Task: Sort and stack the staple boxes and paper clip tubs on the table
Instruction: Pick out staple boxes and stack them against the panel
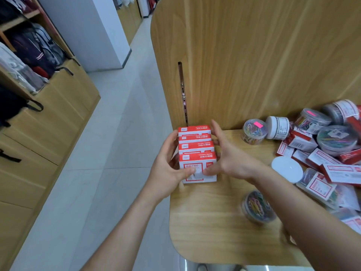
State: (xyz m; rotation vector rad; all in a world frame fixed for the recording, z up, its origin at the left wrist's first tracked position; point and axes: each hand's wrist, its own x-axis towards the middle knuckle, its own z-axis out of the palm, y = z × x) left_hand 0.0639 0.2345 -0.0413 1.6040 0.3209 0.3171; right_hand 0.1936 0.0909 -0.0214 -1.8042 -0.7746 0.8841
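At the left edge of the table (214, 222), beside the upright wooden panel (254, 55), a row of red-and-white staple boxes (196, 151) is clamped between two hands. The left hand (168, 167) wraps its left side and the right hand (230, 155) its right, both thumbs pressing the nearest box's front. Further right lies a jumbled heap of boxes and paper clip tubs (322, 149) — one tub (257, 207) sits apart, nearer the right forearm.
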